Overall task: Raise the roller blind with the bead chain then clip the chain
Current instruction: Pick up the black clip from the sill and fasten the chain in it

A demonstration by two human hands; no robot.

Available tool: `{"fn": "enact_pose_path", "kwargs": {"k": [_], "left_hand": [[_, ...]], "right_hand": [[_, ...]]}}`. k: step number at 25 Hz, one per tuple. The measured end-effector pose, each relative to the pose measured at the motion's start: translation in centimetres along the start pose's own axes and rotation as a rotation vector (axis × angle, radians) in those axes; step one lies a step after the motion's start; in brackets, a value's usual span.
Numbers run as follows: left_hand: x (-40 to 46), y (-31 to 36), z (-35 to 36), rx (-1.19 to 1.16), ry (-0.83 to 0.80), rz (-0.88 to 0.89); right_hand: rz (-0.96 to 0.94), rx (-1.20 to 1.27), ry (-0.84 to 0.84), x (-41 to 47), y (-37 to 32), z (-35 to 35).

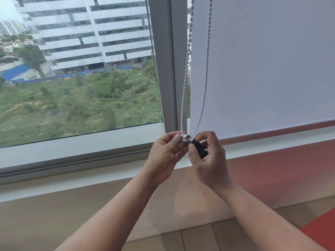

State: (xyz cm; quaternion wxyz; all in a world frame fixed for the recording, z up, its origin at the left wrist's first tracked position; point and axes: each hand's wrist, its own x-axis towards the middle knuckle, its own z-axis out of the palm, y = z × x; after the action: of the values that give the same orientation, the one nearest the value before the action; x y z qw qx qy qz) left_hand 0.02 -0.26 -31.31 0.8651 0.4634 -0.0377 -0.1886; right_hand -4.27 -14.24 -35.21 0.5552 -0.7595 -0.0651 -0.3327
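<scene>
A window (79, 69) fills the background, the roller blind (262, 69) nearly fully down. Left hand (165, 156) pinches the bead chain (184, 84) loop's bottom; right hand (208, 158) pinches a black clip (199, 148) (metal jaws touching the chain) just beside that grip.

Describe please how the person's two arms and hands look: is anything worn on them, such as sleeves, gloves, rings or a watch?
Both arms are bare as far as the picture shows; no sleeve is in view. The left hand and the right hand wear no gloves. No ring, watch, bracelet or marking shows on the fingers or wrists that are visible. The nails look short and unpainted.
</scene>
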Motion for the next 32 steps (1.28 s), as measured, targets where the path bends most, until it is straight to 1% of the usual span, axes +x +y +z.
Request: {"fn": "enact_pose_path", "kwargs": {"k": [7,11,17,23,27,32], "left_hand": [[0.4,-0.2,-0.2,0.012,0.018,0.012],[0.6,-0.6,-0.4,0.031,0.031,0.011],[0.8,-1.1,-0.2,0.071,0.032,0.023],[0.8,-1.1,0.4,0.088,-0.003,0.025],[0.8,-0.9,0.6,0.081,-0.034,0.031],[1.0,-1.0,0.7,0.072,-0.050,0.018]], "right_hand": [[-0.043,-0.024,0.044,-0.2,1.3,-0.1],[-0.072,-0.006,0.043,-0.2,1.9,-0.4],[-0.150,-0.048,0.031,0.1,2.4,-0.9],[-0.104,0.015,0.025,0.1,2.3,-1.4],[-0.005,0.087,0.045,0.3,2.1,-1.8],[-0.025,0.069,0.069,0.2,2.3,-2.0]]}}
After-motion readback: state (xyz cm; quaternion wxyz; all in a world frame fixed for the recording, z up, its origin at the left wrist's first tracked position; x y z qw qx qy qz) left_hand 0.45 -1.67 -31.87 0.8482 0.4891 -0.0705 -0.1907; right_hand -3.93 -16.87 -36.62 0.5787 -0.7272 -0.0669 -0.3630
